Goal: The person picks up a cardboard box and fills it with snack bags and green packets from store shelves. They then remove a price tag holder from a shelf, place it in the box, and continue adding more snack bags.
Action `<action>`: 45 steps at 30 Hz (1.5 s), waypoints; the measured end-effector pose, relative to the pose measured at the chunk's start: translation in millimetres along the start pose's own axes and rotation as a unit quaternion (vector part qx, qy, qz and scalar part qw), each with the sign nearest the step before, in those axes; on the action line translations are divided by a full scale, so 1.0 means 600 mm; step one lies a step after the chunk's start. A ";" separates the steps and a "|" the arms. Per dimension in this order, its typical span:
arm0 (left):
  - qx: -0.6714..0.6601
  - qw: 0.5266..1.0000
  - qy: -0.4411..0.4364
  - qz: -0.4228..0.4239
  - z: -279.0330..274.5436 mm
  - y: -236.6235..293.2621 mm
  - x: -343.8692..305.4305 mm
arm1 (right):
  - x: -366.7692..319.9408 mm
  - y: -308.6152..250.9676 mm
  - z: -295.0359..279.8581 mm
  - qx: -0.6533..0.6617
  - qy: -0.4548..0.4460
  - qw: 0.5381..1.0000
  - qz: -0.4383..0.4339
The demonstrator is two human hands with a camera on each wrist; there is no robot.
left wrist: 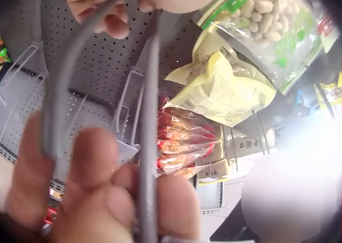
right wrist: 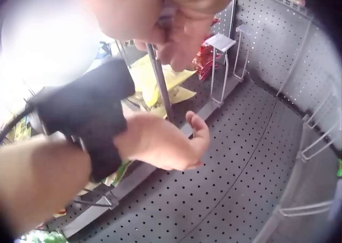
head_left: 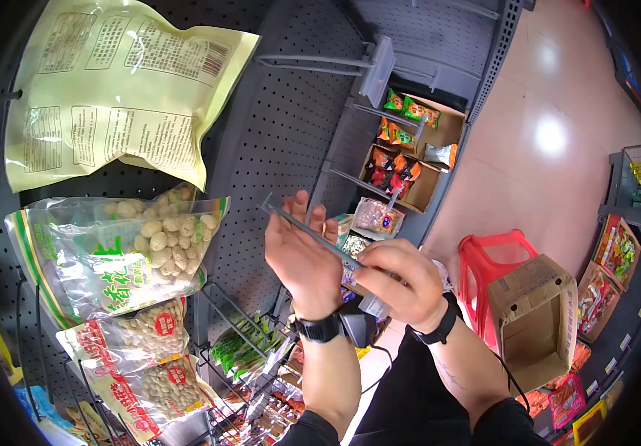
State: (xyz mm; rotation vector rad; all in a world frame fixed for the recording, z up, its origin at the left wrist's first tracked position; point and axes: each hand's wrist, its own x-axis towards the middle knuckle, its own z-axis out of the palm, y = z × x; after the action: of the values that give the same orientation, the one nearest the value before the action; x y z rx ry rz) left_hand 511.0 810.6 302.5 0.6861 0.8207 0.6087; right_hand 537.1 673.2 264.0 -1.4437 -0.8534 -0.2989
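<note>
A slim grey metal shelf hook with two long prongs runs between the hands in front of the display panel. My right hand pinches it near its front end, where a clear plastic tag holder shows below the fingers. The left hand is palm up with loosely bent fingers, and the hook lies across it. The hook's far tip pokes out past the left fingers. In the right wrist view the left hand appears beyond the hook.
On the left, a pale green bag and clear bags of peanuts hang on the perforated panel. Cartons of small snack packs stand on the lower shelf. A red stool and cardboard box are at the right.
</note>
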 end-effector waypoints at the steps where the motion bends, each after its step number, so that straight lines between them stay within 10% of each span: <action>1: 0.000 1.000 -0.003 -0.009 0.013 0.004 -0.011 | 0.000 0.003 0.005 0.001 -0.001 1.000 -0.003; 12: -0.105 0.977 -0.148 0.114 -0.007 0.030 0.065 | 0.041 0.011 0.035 -0.059 -0.072 0.995 -0.023; 28: -0.229 0.936 -0.258 0.069 -0.015 0.049 0.113 | 0.102 0.009 0.047 -0.102 -0.114 0.983 -0.101; 39: -0.082 0.978 -0.153 0.112 -0.011 0.021 0.103 | 0.095 0.033 0.034 -0.129 -0.135 0.976 -0.115; 45: -0.051 0.981 -0.145 0.114 -0.026 -0.010 0.063 | 0.058 0.029 0.023 -0.011 -0.061 0.997 0.046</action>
State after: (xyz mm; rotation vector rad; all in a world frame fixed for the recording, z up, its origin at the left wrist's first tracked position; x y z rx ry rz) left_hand 520.0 838.4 273.5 0.7595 0.4390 0.7315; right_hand 567.5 699.4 272.7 -1.5284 -0.8809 -0.1532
